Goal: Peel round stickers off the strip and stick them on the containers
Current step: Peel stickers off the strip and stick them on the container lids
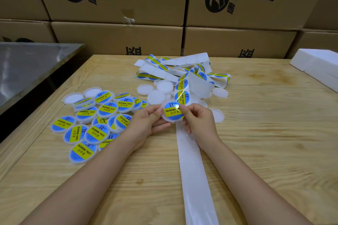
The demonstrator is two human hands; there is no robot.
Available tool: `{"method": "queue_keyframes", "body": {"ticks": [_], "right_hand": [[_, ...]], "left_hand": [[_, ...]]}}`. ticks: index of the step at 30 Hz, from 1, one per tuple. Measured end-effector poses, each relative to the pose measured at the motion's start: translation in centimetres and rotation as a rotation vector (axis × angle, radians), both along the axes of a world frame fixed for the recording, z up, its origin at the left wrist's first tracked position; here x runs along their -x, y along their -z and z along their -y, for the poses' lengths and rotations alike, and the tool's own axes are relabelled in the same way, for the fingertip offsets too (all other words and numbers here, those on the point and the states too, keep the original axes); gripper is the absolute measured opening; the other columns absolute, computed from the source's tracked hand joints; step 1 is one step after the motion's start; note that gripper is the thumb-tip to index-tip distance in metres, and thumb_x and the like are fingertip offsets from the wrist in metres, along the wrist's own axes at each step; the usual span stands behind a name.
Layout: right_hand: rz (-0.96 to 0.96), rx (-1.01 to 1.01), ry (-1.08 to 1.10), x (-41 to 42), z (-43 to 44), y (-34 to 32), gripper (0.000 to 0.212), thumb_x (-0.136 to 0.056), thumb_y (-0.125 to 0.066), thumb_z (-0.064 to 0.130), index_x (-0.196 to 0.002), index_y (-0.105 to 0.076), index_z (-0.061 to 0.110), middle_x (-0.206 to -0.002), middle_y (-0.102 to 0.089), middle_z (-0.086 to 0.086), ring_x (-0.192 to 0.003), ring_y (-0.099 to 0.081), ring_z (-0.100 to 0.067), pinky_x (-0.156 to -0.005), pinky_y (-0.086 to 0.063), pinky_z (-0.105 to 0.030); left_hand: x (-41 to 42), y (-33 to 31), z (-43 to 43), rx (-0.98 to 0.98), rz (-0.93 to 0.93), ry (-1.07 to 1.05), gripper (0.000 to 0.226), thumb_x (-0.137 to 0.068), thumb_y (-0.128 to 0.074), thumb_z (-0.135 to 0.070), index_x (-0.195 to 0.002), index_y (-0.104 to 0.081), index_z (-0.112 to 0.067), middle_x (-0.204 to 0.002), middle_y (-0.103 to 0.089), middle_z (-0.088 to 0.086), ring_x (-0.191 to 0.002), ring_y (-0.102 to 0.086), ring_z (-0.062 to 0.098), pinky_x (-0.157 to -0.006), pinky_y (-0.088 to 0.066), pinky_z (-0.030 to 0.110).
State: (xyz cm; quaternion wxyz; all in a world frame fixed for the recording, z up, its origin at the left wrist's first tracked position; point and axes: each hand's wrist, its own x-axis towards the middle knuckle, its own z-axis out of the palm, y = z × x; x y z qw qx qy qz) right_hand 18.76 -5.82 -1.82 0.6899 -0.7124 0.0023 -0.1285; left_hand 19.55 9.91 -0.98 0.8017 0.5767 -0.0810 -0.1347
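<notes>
Sticker strip [193,170] ran from a tangle at the back of the counter [256,133] down between the forearms. Above it, the left hand [146,122] gripped a white round container [165,119] by its left rim, and the right hand [198,120] pinched the right edge of the blue-and-yellow sticker [172,113] on its top. Labelled containers [95,115] lay piled at left; bare containers [159,95] sat just behind the hands.

2 bare forearms [102,166], bare hands [146,122]
</notes>
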Motion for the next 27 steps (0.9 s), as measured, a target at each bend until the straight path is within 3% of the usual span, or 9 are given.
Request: {"method": "queue_keyframes", "body": {"ticks": [7, 20, 27], "right_hand": [[0.017, 0.069, 0.021, -0.39, 0.19, 0.47, 0.037, -0.086, -0.066, 0.03, -0.05, -0.058, 0.026, -0.047, -0.048, 0.004, -0.046, -0.041, -0.008, -0.046, -0.033, -0.017], [0.044, 0.12, 0.077, -0.14, 0.02, 0.61, 0.038, -0.087, -0.065, 0.025, -0.053, -0.05, 0.019, -0.041, -0.043, 0.016, -0.045, -0.037, -0.001, -0.049, -0.03, -0.014], [0.073, 0.268, 0.143, 0.19, -0.11, 0.42, 0.033, -0.086, -0.067, 0.027, -0.058, -0.053, 0.017, -0.046, -0.045, 0.013, -0.048, -0.039, -0.003, -0.051, -0.031, -0.016]], "left_hand": [[0.03, 0.09, 0.18, -0.022, 0.016, -0.003, 0.022, -0.095, -0.045, -0.012, -0.108, -0.061, -0.007, -0.096, -0.072, 0.006, -0.085, -0.07, 0.015, -0.072, -0.057, 0.023], [0.01, 0.29, 0.44, -0.043, 0.015, -0.019, 0.019, -0.095, -0.046, -0.011, -0.104, -0.063, -0.009, -0.091, -0.074, 0.004, -0.084, -0.07, 0.014, -0.068, -0.056, 0.021], [0.16, 0.14, 0.54, -0.067, 0.018, -0.02, 0.018, -0.095, -0.047, -0.011, -0.099, -0.065, -0.01, -0.088, -0.074, 0.004, -0.083, -0.071, 0.015, -0.067, -0.056, 0.021]]}}
